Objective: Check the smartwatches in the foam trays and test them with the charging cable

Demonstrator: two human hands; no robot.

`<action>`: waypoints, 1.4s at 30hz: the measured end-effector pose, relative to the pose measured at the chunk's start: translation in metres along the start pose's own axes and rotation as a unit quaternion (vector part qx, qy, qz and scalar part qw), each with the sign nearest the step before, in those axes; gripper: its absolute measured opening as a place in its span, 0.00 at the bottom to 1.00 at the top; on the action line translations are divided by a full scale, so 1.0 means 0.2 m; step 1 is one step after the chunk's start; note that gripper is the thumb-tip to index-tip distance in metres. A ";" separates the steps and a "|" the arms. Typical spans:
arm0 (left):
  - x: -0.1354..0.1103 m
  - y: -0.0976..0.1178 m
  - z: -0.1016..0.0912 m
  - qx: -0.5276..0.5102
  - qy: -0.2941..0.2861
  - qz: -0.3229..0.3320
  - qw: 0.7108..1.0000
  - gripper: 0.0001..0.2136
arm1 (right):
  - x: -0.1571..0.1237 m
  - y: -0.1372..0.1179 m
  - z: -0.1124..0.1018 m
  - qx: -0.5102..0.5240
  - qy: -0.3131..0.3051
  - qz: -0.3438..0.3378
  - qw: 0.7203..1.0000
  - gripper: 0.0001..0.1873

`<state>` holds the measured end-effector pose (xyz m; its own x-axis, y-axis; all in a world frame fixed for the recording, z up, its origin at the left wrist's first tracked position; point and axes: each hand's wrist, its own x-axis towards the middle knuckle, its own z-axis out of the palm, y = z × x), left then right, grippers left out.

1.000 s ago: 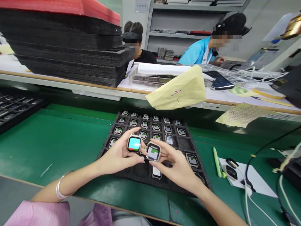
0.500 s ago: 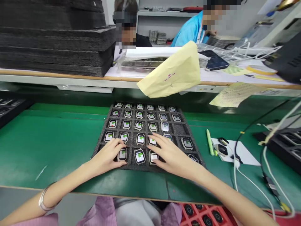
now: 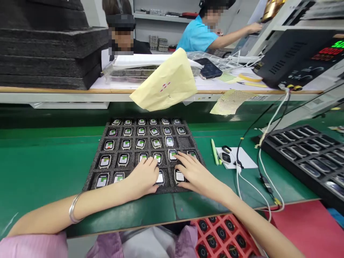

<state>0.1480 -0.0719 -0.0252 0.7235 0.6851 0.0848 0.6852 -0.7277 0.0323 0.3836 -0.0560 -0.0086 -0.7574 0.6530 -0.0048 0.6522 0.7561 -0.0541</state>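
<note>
A black foam tray (image 3: 168,165) lies on the green bench, its pockets holding several square smartwatches with lit screens. My left hand (image 3: 143,175) reaches over the front rows, fingers bent and thumb apart, at the left edge of a front-row smartwatch (image 3: 160,177). It covers part of the tray. My right hand (image 3: 195,175) hovers low over the right side with fingers spread. Its upper fingertips are by a second-row smartwatch (image 3: 172,155), and its thumb is by a front-row smartwatch (image 3: 179,175). Whether the fingertips press on the screens I cannot tell.
A green pen (image 3: 214,152), white paper (image 3: 243,157) and cables lie right of the tray. Another black tray (image 3: 309,150) stands farther right. A red tray (image 3: 215,236) is below the bench edge. Foam stacks (image 3: 48,57) and a power supply (image 3: 298,61) occupy the shelf; two people are behind.
The view has turned right. My left hand has shifted right across the front row, and my right hand has moved about one column right. The blue-shirted person's arm now stretches right.
</note>
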 end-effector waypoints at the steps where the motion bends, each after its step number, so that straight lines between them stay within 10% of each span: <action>1: 0.01 0.01 0.01 0.011 -0.005 0.000 1.000 0.15 | 0.00 -0.01 0.01 -0.003 0.008 0.000 1.000 0.21; 14: 0.05 0.08 0.05 -0.002 -0.025 -0.007 1.000 0.15 | 0.00 -0.12 0.04 -0.060 0.011 0.063 0.996 0.23; 19: 0.05 -0.02 0.02 -0.212 0.007 -0.029 0.977 0.17 | -0.01 -0.04 -0.02 0.072 0.013 0.056 0.996 0.18; 23: 0.01 -0.10 -0.10 -0.495 0.051 -0.128 0.858 0.19 | 0.00 -0.01 -0.13 0.314 0.078 0.138 0.936 0.19; 29: -0.01 -0.16 -0.33 -0.754 0.201 -0.159 0.605 0.26 | 0.11 -0.10 -0.37 0.663 0.148 0.094 0.728 0.34; 33: -0.04 -0.20 -0.39 -0.780 0.281 -0.132 0.544 0.23 | 0.20 -0.18 -0.47 0.630 0.207 0.060 0.747 0.28; 42: -0.07 -0.19 -0.38 -0.843 0.198 -0.149 0.477 0.19 | 0.30 -0.20 -0.39 0.652 0.196 0.067 0.729 0.29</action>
<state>0.1050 -0.0557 0.0472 0.3133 0.9496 -0.0035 -0.5300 0.1780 0.8291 0.3145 -0.0436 0.0704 -0.4560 0.8725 0.1752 -0.0590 0.1668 -0.9842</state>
